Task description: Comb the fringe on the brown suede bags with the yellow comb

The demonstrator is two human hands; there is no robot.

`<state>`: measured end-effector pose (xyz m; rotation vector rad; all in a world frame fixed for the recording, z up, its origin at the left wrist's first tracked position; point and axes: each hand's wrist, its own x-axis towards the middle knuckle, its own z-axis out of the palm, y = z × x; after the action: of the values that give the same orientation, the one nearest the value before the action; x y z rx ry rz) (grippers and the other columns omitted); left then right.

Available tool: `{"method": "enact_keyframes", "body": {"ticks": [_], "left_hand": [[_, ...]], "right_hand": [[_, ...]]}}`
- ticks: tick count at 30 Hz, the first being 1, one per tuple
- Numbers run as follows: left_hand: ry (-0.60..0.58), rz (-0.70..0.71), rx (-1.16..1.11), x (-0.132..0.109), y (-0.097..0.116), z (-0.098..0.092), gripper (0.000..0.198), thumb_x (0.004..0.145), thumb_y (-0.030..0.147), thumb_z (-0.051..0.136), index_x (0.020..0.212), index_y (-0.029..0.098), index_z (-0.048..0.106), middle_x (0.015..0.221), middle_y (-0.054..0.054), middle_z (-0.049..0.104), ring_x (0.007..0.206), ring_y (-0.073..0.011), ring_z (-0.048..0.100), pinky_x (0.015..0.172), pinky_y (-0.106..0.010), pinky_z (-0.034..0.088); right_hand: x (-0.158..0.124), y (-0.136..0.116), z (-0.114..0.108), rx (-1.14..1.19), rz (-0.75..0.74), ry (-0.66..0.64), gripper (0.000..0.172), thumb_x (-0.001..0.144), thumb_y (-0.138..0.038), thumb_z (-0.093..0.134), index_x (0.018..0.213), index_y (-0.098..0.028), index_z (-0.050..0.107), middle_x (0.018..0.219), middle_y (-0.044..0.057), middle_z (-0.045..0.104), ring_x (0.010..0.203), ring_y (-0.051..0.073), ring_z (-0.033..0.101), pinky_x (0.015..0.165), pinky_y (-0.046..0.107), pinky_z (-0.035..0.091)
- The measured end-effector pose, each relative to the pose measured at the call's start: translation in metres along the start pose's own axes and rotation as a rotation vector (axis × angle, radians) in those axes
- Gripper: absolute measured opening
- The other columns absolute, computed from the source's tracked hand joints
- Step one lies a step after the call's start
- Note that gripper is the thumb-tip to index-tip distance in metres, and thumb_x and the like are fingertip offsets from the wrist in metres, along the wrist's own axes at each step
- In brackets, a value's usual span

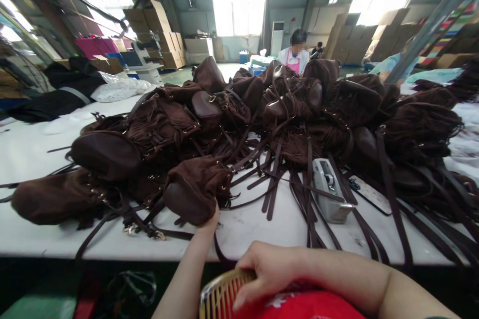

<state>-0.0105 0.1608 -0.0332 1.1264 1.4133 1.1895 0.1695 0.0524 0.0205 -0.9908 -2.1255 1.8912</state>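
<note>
In the head view my right hand (262,266) is closed around a yellowish wide-toothed comb (220,295), low in front of my red clothing. My left hand (212,220) grips a dark brown suede bucket bag (200,184) from its near right side, with most of the fingers hidden by it. This bag has a smooth rounded base facing me, small metal eyelets and some fringe. Beside it, on the left, lies another brown bag (52,198) with straps and metal clasps. A large heap of similar fringed bags (160,119) fills the table behind.
The white table (258,232) ends just in front of me. A grey metal device (329,189) and a phone (368,193) lie among long loose straps on the right. Clear plastic wrap (119,87) sits at the left. A person in a pink apron (294,61) is beyond the heap.
</note>
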Motion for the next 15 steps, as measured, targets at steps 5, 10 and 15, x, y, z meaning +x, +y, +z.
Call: {"method": "enact_keyframes", "body": {"ticks": [5,10,15], "left_hand": [[-0.123,-0.216,-0.165,-0.005,0.043,-0.02,0.033,0.083,0.047,0.055,0.073,0.016,0.058,0.055,0.0,0.049,0.05,-0.0141,0.049,0.05,-0.026,0.043],[-0.447,-0.44,-0.769,-0.025,0.119,-0.039,0.021,0.092,0.02,0.042,0.073,0.014,0.048,0.057,0.004,0.041,0.045,-0.0051,0.04,0.043,-0.014,0.033],[-0.599,-0.524,-1.128,-0.052,0.164,-0.032,0.023,0.095,0.014,0.031,0.074,0.016,0.043,0.059,0.004,0.041,0.047,-0.0057,0.045,0.044,-0.015,0.037]], "right_hand": [[0.011,0.004,-0.034,-0.005,-0.115,0.482,0.047,0.056,-0.046,0.079,0.084,-0.013,0.061,0.067,-0.004,0.049,0.061,0.009,0.041,0.053,0.019,0.036],[0.036,0.016,-0.067,0.056,-0.187,1.036,0.038,0.064,-0.029,0.071,0.096,-0.015,0.057,0.079,0.0,0.058,0.069,0.013,0.049,0.065,0.025,0.042],[0.034,0.006,-0.063,0.029,-0.296,1.091,0.023,0.084,-0.04,0.052,0.084,-0.017,0.058,0.072,0.001,0.056,0.064,0.013,0.049,0.06,0.025,0.041]]}}
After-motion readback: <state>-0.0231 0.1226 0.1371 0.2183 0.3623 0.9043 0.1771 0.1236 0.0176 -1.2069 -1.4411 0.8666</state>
